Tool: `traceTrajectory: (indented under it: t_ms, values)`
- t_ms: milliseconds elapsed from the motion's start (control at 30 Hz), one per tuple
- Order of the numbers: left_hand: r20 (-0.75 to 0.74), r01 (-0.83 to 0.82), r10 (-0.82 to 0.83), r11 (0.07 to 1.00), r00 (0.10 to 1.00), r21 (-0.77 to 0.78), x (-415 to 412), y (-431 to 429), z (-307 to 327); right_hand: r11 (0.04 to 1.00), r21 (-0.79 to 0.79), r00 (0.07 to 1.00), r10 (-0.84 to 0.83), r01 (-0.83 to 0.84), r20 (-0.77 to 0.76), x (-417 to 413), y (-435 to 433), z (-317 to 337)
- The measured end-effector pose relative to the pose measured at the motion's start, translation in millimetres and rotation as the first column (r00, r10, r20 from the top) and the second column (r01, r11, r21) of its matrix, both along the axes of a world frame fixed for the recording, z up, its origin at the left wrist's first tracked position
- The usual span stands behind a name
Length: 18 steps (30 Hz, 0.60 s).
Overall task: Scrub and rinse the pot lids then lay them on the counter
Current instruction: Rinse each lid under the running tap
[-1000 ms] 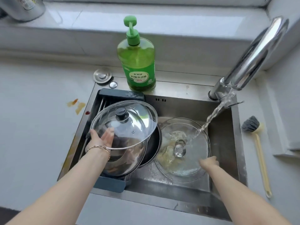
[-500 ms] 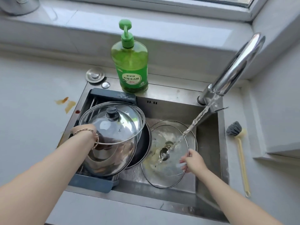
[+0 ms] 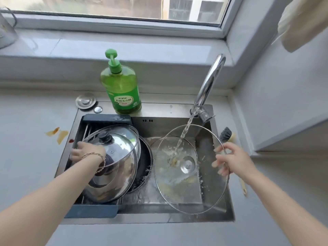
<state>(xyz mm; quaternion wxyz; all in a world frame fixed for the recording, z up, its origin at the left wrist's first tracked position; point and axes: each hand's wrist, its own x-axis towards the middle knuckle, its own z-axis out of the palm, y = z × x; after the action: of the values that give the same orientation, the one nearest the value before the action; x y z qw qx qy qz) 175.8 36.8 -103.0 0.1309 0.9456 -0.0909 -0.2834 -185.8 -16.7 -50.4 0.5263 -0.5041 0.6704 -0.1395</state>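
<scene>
Where counter meets sink, orange stains.

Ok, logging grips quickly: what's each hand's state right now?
Left hand: grips the rim of the black-knobbed glass lid.
Right hand: holds the rim of the tilted clear glass lid.

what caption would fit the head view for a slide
Rinsing a soiled glass lid: right hand holds it under the running tap, left hand grips the knobbed lid over the pot
</scene>
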Motion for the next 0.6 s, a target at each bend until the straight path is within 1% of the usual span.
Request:
traceTrajectory:
  t_ms: [33,67,100,133,167,200,233,267,300,333,367,400,467,533,600]
  values:
    - [0.065,0.071,-0.067,0.995,0.996,-0.069,-10.9,-0.4,3.8,0.997,0.049,0.997,-0.057,0.054,0.055,-8.0,-2.5,2.4]
    - [0.118,0.182,-0.162,0.965,0.980,-0.187,-23.8,-0.8,12.1,0.990,0.097,0.988,-0.114,0.104,0.104,-16.2,-3.9,2.5]
    - [0.149,0.314,-0.281,0.902,0.948,-0.296,-38.5,-0.6,20.4,0.979,0.146,0.976,-0.162,0.141,0.144,-23.5,-3.8,0.5]
    - [0.114,0.373,-0.357,0.851,0.927,-0.369,-53.5,-0.4,28.7,0.965,0.198,0.963,-0.205,0.169,0.177,-29.5,-2.2,-3.7]
    - [0.027,0.369,-0.398,0.820,0.917,-0.437,-63.0,-2.1,31.3,0.947,0.255,0.943,-0.252,0.195,0.216,-33.5,0.8,-9.0]
    - [-0.150,0.281,-0.392,0.834,0.908,-0.475,-71.1,-4.7,34.1,0.926,0.312,0.917,-0.299,0.212,0.264,-35.0,5.2,-14.3]
    - [-0.367,0.170,-0.359,0.873,0.858,-0.457,-76.6,-6.5,36.6,0.903,0.363,0.882,-0.350,0.229,0.314,-34.9,9.6,-20.6]
    - [-0.537,0.132,-0.328,0.919,0.777,-0.370,-78.4,-8.4,37.4,0.883,0.403,0.849,-0.392,0.239,0.355,-33.2,14.1,-27.6]
    - [-0.632,0.168,-0.337,0.935,0.698,-0.313,-79.9,-8.7,41.6,0.869,0.434,0.822,-0.418,0.237,0.388,-29.9,17.8,-34.9]
    - [-0.652,0.235,-0.387,0.921,0.652,-0.310,-80.1,-9.1,45.4,0.861,0.458,0.798,-0.430,0.221,0.422,-25.7,21.4,-41.7]
    - [-0.613,0.291,-0.454,0.890,0.646,-0.352,-79.0,-10.9,48.1,0.854,0.479,0.780,-0.435,0.201,0.450,-20.7,24.7,-47.9]
    - [-0.523,0.350,-0.531,0.843,0.667,-0.409,-74.8,-11.6,50.4,0.847,0.498,0.758,-0.445,0.185,0.476,-15.6,27.0,-55.0]
    - [-0.340,0.444,-0.619,0.765,0.708,-0.466,-66.9,-11.5,60.4,0.838,0.515,0.721,-0.469,0.180,0.511,-3.4,29.1,-68.8]
    - [-0.227,0.496,-0.656,0.715,0.720,-0.493,-58.7,-11.9,66.3,0.848,0.494,0.705,-0.467,0.189,0.533,11.1,27.1,-77.0]
    - [-0.161,0.510,-0.659,0.693,0.734,-0.509,-55.2,-9.5,71.6,0.873,0.445,0.735,-0.432,0.197,0.523,25.8,22.7,-78.5]
